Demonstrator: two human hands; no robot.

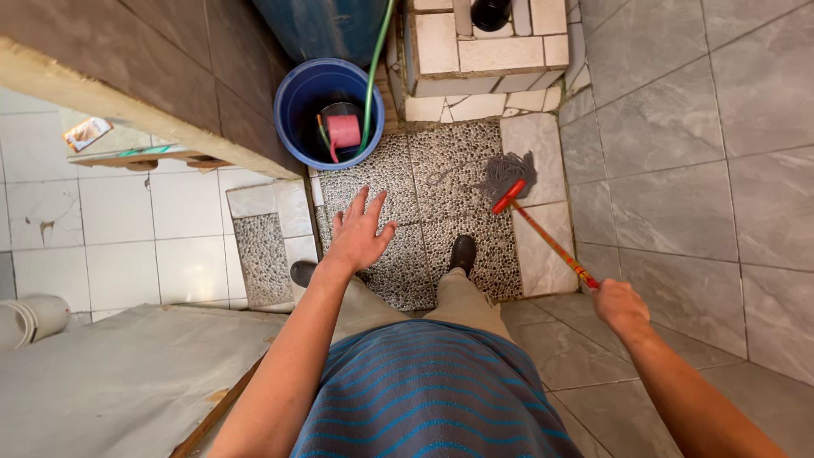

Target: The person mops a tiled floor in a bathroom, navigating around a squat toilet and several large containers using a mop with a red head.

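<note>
The right hand [621,307] grips the mop [543,233] handle, its grey head resting on the pebble floor [441,161]. The left hand [359,234] hovers with fingers spread open, near the blue bucket [298,106].

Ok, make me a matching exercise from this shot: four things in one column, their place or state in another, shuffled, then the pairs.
Things:
1. mop
2. blue bucket
3. left hand
4. green hose

Places or states:
A. open, fingers spread, holding nothing
B. runs down into the bucket
C. head on the pebble floor, handle in the right hand
D. stands by the wall, pink cup inside

Pairs: 1-C, 2-D, 3-A, 4-B
</note>
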